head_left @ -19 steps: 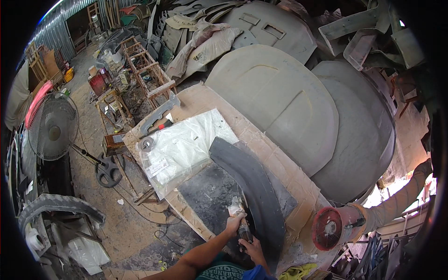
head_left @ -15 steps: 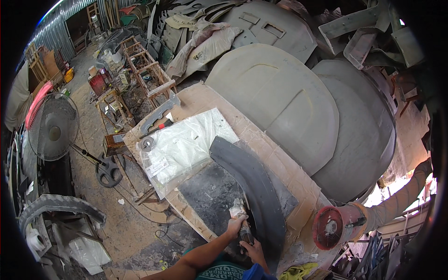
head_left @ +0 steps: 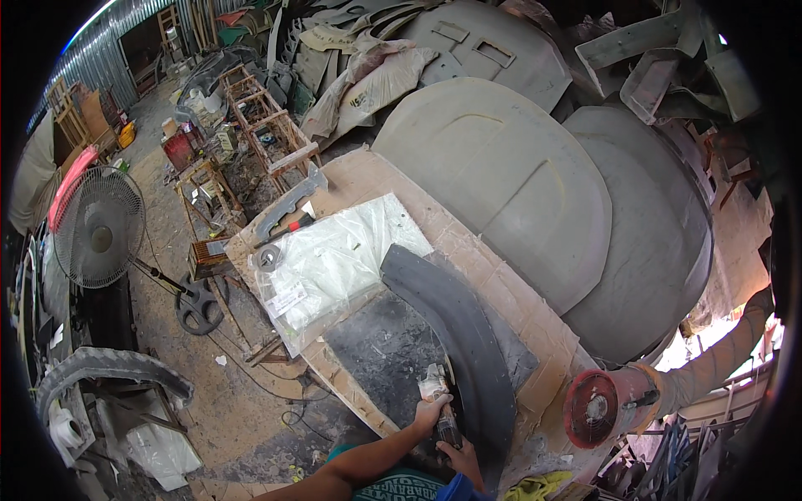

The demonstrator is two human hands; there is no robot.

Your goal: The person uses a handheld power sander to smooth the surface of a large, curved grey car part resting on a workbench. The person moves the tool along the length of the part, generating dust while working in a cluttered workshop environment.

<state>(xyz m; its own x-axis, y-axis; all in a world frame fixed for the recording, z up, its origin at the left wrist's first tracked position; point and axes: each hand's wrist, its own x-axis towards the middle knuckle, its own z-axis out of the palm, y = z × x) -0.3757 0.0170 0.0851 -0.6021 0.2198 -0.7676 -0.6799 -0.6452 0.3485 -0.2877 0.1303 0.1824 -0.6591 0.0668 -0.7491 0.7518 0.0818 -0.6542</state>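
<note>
A long, curved dark grey panel [head_left: 455, 321], shaped like a fender flare, lies on the worktable. An angle grinder [head_left: 434, 386] with a pale, dusty head is at its inner edge, and a thin disc rim shows beside the panel. My left hand [head_left: 428, 414] is closed around the front of the grinder's body, close behind the head. Further back, my right hand [head_left: 461, 458] grips the rear of the same tool. Whether the disc touches the panel is hard to tell. Beneath lies a dark, dusty sheet [head_left: 376, 344].
A plastic-covered white sheet [head_left: 342, 250], a tape roll [head_left: 267, 257] and a red-and-black tool [head_left: 294, 226] lie at the table's far left. Large grey panels [head_left: 501, 175] lean beyond. A red duct fan [head_left: 595, 409] stands right, a pedestal fan [head_left: 98, 230] left. A yellow cloth [head_left: 535, 484] lies near right.
The whole view has shifted slightly to the right. Both hands stay on the grinder, which keeps nearly the same place along the panel's inner edge.
</note>
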